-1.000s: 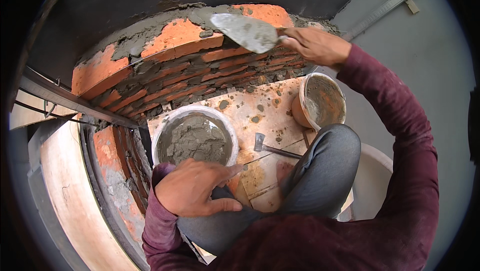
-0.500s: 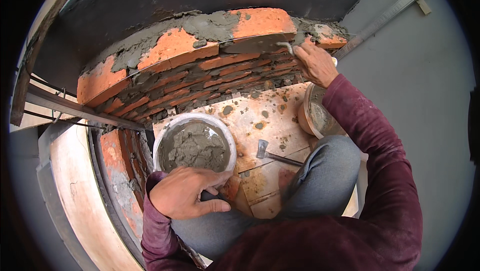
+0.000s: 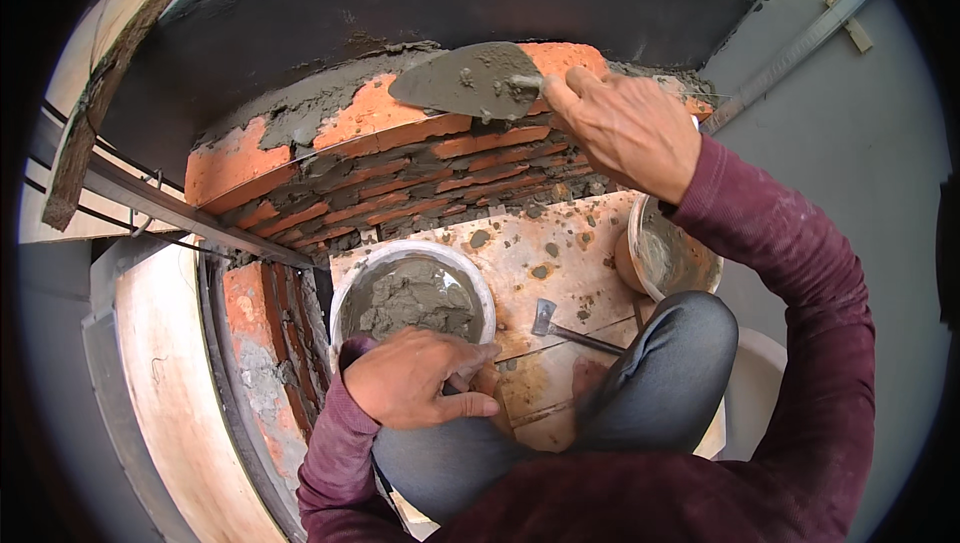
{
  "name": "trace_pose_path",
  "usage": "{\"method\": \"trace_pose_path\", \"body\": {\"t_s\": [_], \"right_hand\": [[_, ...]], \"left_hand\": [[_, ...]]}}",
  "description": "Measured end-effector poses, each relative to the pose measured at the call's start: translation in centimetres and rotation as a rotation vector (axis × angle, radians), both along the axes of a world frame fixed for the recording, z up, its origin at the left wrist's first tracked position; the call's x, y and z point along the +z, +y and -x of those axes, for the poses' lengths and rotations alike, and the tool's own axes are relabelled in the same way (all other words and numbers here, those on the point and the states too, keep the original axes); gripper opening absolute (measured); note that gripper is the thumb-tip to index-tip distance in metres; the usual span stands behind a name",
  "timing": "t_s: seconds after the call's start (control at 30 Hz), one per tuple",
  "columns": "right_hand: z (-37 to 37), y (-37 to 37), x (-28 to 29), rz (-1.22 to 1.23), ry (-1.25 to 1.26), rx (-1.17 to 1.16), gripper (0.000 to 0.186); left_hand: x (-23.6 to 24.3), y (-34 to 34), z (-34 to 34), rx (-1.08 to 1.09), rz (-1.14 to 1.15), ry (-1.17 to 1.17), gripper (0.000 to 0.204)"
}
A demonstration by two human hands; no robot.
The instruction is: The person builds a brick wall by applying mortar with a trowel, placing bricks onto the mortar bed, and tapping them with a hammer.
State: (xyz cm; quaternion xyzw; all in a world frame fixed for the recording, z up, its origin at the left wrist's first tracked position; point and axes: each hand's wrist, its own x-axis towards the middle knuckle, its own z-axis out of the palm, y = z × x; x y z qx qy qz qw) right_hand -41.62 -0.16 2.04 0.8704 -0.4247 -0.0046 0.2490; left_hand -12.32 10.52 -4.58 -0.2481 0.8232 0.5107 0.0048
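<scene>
My right hand (image 3: pixel 630 133) is closed round the handle of a trowel (image 3: pixel 445 83). Grey mortar smears the trowel's blade, which lies over the top course of orange bricks (image 3: pixel 365 123); whether it touches them I cannot tell. Mortar (image 3: pixel 300 113) fills the strip behind these bricks and some of the gaps. By my left knee, my left hand (image 3: pixel 415 378) is curled, thumb stretched out, with something dark partly hidden between thumb and fingers. Just beyond it stands a round bucket (image 3: pixel 487 293) of wet mortar (image 3: pixel 415 301).
A hatchet (image 3: pixel 575 328) lies on the stained board (image 3: pixel 520 233) beside my right knee. Farther right is a second bucket (image 3: pixel 690 278) with mortar-coated walls. A string line runs along the brick edge. A metal bar (image 3: pixel 150 198) and a rough wooden strip (image 3: pixel 120 83) stand at left.
My right hand has lifted the trowel from the front face of the bricks at right and brought it left, over their top. The view has shifted slightly; my left hand stays by the knee.
</scene>
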Motion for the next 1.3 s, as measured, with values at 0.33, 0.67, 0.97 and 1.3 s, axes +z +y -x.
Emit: {"method": "trace_pose_path", "body": {"t_s": [0.33,0.67,0.97,1.3], "right_hand": [[2.3,0.3,2.0,-0.158,0.010,-0.189,0.020],[-0.6,-0.5,0.7,-0.384,0.007,-0.217,0.024],[7.5,1.1,2.1,-0.638,-0.396,-0.665,0.035],[6.1,4.0,-1.3,-0.293,-0.180,-0.111,0.021]], "left_hand": [[-0.3,0.8,-3.1,-0.019,0.071,0.065,0.072],[-0.6,0.6,-3.0,-0.010,0.045,0.090,0.069],[-0.2,0.9,-3.4,-0.006,0.043,0.090,0.070],[0.2,0.9,-2.5,-0.010,0.014,0.023,0.069]]}}
